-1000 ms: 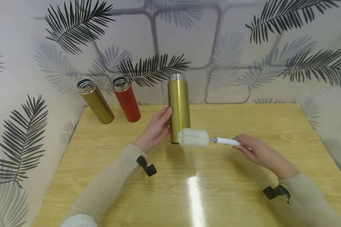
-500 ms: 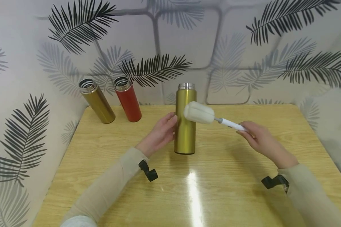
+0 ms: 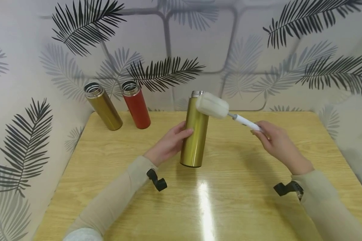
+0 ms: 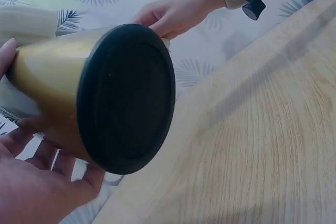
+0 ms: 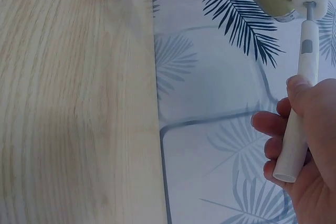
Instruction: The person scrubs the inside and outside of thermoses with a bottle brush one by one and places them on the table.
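Observation:
My left hand [image 3: 170, 142] grips a tall gold thermos bottle [image 3: 194, 137] around its middle, held above the table and leaning a little to the right at the top. Its dark round base [image 4: 128, 98] faces the left wrist camera. In my right hand [image 3: 277, 142] is the white handle [image 5: 302, 98] of a bottle brush, thumb on one side and fingers curled round the other. The brush's cream sponge head [image 3: 212, 105] overlaps the bottle's upper right side in the head view, covering part of its steel neck. Whether sponge and bottle touch, I cannot tell.
Two uncapped bottles, one gold [image 3: 104, 108] and one red [image 3: 137, 107], stand at the table's back left. The wooden table [image 3: 132, 201] meets a leaf-patterned wall covering [image 3: 193, 43] behind and at the sides.
The gold bottle has moved right and lower, and now tilts. The brush has risen, its sponge going from the bottle's lower part up toward the neck.

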### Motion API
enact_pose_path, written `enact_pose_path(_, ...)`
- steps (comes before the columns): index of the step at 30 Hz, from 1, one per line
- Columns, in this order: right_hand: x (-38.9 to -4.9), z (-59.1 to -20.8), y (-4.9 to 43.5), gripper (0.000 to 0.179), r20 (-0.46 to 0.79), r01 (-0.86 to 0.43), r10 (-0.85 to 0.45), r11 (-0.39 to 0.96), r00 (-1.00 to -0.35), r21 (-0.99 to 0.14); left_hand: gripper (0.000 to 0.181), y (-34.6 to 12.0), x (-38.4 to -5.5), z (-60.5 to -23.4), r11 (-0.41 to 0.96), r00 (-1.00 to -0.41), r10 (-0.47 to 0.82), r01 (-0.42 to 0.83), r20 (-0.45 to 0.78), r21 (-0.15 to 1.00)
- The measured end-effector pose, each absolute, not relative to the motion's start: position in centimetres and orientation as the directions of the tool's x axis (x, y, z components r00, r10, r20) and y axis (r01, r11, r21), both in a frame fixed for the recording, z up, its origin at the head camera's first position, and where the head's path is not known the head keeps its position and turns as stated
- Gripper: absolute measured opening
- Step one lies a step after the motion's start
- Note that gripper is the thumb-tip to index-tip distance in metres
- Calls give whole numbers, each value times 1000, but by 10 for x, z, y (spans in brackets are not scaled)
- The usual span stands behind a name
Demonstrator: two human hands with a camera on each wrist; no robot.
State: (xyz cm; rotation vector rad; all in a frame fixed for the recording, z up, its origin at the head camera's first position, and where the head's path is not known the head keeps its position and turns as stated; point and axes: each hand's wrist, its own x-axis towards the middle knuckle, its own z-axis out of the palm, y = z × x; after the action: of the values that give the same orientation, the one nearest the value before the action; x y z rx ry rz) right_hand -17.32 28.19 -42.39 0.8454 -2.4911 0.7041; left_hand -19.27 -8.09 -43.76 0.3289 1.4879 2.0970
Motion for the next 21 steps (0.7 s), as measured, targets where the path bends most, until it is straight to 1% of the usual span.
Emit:
enact_pose_path(2, -173, -424, 281, 18, 523, -649, -439, 685, -731, -331, 96, -82, -193, -436, -233, -824, 556, -284, -113, 930)
enact_pose_path(4, -173, -426, 280, 19, 523, -664, -453, 668, -722, -337, 74, -83, -193, -435, -255, -827, 550, -296, -114, 920)
enact_pose_path(6, -172, -428, 279, 21, 519, -682, -475, 646, -711, -342, 57, -84, -193, -434, -283, -834, 539, -309, -116, 908)
enact_pose_path(10, -169, -432, 280, 24, 485, -705, -523, 611, -701, -360, 51, -86, -195, -433, -354, -846, 523, -323, -100, 878)
enact_pose_path(16, -161, -439, 283, 26, 393, -692, -570, 607, -722, -391, 60, -86, -197, -430, -413, -867, 490, -318, -86, 854)
enact_pose_path(18, -158, -441, 284, 29, 384, -701, -587, 602, -713, -382, 60, -87, -198, -429, -417, -882, 464, -304, -87, 857)
enact_pose_path(20, -156, -444, 285, 29, 390, -723, -608, 584, -691, -369, 59, -87, -198, -429, -414, -896, 434, -291, -95, 862)
enact_pose_path(21, -155, -446, 285, 26, 401, -738, -620, 570, -674, -361, 58, -88, -199, -428, -420, -903, 420, -286, -95, 861)
